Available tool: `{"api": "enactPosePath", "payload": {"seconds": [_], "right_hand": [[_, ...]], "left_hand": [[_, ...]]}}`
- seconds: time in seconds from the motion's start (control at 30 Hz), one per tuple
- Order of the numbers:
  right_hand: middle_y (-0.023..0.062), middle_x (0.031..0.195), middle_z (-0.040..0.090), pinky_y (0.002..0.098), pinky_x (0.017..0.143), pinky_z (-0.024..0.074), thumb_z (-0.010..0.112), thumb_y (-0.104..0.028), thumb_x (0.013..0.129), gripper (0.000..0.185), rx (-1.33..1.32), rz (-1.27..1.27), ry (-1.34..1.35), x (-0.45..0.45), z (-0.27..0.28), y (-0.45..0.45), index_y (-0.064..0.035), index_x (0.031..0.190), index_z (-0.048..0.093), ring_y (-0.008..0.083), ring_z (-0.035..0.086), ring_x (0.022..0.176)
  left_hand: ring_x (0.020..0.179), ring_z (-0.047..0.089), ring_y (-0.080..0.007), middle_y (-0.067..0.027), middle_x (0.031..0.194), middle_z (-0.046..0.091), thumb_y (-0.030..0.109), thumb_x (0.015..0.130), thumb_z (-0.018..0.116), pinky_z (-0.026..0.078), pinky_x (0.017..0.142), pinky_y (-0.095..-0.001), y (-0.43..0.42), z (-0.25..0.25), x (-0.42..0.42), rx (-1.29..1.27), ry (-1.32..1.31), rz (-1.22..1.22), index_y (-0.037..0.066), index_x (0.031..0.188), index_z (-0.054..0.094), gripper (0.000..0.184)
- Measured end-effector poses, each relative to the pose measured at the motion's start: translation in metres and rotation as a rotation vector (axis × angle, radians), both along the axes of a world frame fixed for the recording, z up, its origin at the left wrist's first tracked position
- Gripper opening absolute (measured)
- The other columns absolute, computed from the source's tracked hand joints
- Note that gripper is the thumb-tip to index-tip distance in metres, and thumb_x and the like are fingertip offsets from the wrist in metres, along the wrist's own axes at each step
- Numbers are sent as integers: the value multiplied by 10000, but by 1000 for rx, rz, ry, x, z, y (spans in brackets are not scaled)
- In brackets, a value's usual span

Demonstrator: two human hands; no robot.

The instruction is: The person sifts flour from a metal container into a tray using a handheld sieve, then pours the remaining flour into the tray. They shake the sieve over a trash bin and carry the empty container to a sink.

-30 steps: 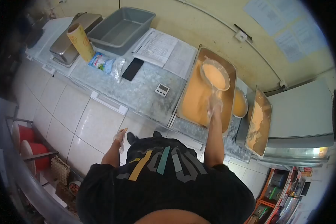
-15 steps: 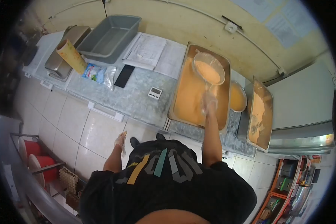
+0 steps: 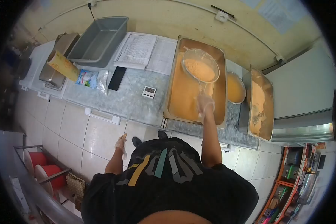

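Note:
My right hand (image 3: 205, 104), in a clear plastic glove, is closed on the handle of a round sieve (image 3: 201, 65). The sieve holds orange powder and crumbs and hangs over a deep metal tray (image 3: 225, 93), whose bottom is covered with orange powder (image 3: 184, 99). Gloved too, my left hand (image 3: 121, 144) is down beside my body above the floor, away from the counter. Its fingers are small in view, and whether they hold something cannot be made out. A metal bowl (image 3: 235, 87) with yellow-orange contents stands right of the tray.
Further right is another metal tray (image 3: 261, 108) with orange powder. Left of the big tray lie a timer (image 3: 149, 92), a phone (image 3: 117, 78), papers (image 3: 138, 50), a plastic packet (image 3: 87, 78) and a film roll (image 3: 63, 65). A grey bin (image 3: 99, 43) stands behind.
The view has shifted, so the counter items sit further left. My right hand still holds the sieve over the tray, and the powder in the sieve looks lumpier and less. My left hand stays low.

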State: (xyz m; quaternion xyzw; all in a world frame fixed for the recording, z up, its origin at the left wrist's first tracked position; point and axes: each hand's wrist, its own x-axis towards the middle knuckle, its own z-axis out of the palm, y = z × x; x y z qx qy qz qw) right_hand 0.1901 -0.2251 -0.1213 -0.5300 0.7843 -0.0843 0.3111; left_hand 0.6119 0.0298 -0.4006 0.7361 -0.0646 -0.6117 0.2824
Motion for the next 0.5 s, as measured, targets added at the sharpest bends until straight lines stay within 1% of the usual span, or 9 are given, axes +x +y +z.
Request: {"api": "enactPosePath", "payload": {"seconds": [0.07, 0.1, 0.17, 0.2, 0.3, 0.37, 0.4, 0.43, 0.5], "right_hand": [[202, 842, 638, 455, 650, 496, 433, -183, 865, 253, -231, 656, 546, -4, 31, 32, -80, 991, 627, 298, 639, 868], [202, 842, 638, 455, 650, 496, 433, -183, 865, 253, -247, 653, 549, 2, 44, 28, -80, 991, 627, 298, 639, 868], [208, 905, 629, 465, 660, 504, 436, -183, 860, 252, -69, 234, 174, 12, 51, 39, -100, 1003, 626, 319, 638, 854], [208, 905, 629, 465, 660, 504, 436, -183, 860, 252, -50, 230, 180, 6, 34, 42, -100, 1003, 626, 319, 638, 854], [214, 913, 627, 472, 654, 505, 438, -186, 855, 259, 135, 418, 374, 4, 2, 33, -91, 1011, 622, 325, 641, 846], [217, 947, 621, 459, 676, 514, 443, -183, 847, 268, -115, 525, 425, 3, 36, 66, -56, 1012, 612, 329, 642, 846], [202, 956, 624, 449, 665, 522, 447, -178, 845, 259, -287, 669, 609, 12, 45, 65, -58, 1001, 614, 330, 650, 797], [202, 956, 624, 449, 665, 522, 447, -178, 845, 259, -259, 671, 605, 14, 39, 61, -58, 1001, 614, 330, 650, 797], [199, 1079, 588, 438, 763, 519, 450, -173, 841, 281, 182, 99, -75, 17, 31, 37, -47, 1045, 595, 355, 628, 893]], "left_hand": [[1043, 402, -229, -2, 1233, 459, 633, 742, 507, 324, 823, -546, -15, 16, 2, -29, -44, 23, 246, 1313, 374, 702], [1034, 403, -219, -6, 1222, 469, 636, 748, 491, 325, 821, -545, -20, 22, -4, -46, -69, 51, 243, 1309, 374, 695], [1024, 404, -208, -10, 1211, 479, 639, 754, 475, 326, 818, -544, -18, 23, -6, -36, -88, 64, 239, 1304, 373, 688], [993, 409, -200, -2, 1201, 490, 651, 738, 490, 336, 775, -517, -18, 18, -6, -42, -59, 23, 247, 1304, 381, 704], [989, 423, -196, 6, 1212, 501, 674, 708, 517, 349, 720, -484, -29, 32, 3, -55, -71, -26, 265, 1304, 394, 733], [1023, 470, -175, -24, 1105, 539, 525, 772, 556, 367, 842, -406, -44, 84, -17, -77, -107, 125, 180, 1243, 480, 589], [1009, 472, -175, -31, 1103, 534, 529, 771, 550, 375, 833, -392, -41, 79, -18, -93, -93, 119, 177, 1233, 488, 584], [1009, 472, -175, -31, 1103, 534, 529, 771, 550, 375, 833, -392, -31, 71, -15, -66, -89, 112, 177, 1233, 488, 584], [1010, 468, -175, -37, 1094, 533, 540, 764, 553, 377, 829, -421, -35, 61, -8, -93, -99, -29, 178, 1231, 490, 594]]}}
